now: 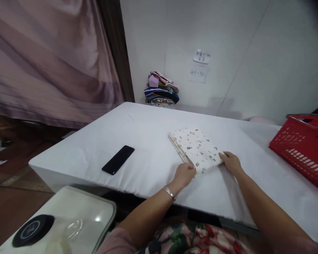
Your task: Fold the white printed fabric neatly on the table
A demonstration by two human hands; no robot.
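A folded white cloth with small printed figures [194, 147] lies flat on the white-covered table [148, 141]. My left hand [184, 174] grips its near left corner, fingers curled over the edge. My right hand [231, 162] holds the near right corner, fingers pressing on the fabric. A silver bracelet sits on my left wrist. Both forearms reach in from the bottom of the head view.
A black phone [118, 159] lies on the table to the left. A red plastic basket [304, 150] stands at the right edge. A stack of folded clothes [161, 91] rests against the far wall. A white stool top with a black disc [33, 230] is at lower left.
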